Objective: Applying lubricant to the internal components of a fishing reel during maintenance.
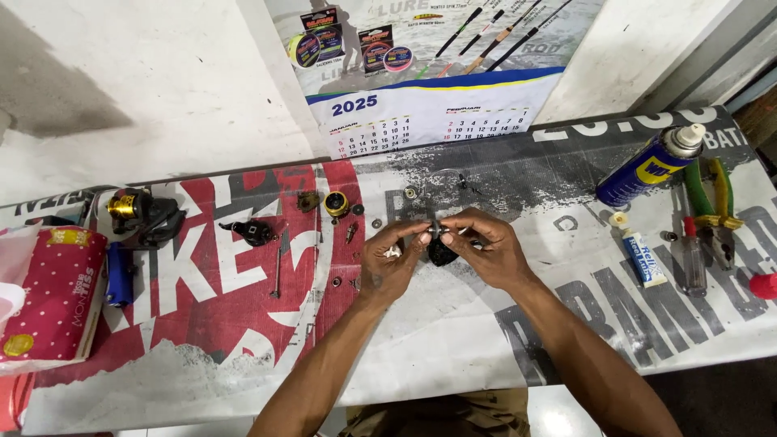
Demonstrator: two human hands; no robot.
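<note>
While both wrists bend inward, left hand [390, 260] and right hand [486, 247] pinch a small black part [441, 252].

Tabletop [453, 340] cover: white banner, red and grey-black lettering, worn print
Spray can [643, 168]: blue, yellow label, white cap
Tissue pack [48, 295]: red, white polka dots, gold seal
Reel body [442, 252]: black
Spool [336, 203]: gold
Pliers [716, 198]: green and yellow handles
Small tube [643, 257]: white, blue print
Lighter [119, 275]: blue
Wall calendar [429, 113]: white, blue band, yellow stripe

Matt black plastic part [441, 252], glossy metal spray can [647, 167], printed vinyl sheet [453, 324].
</note>
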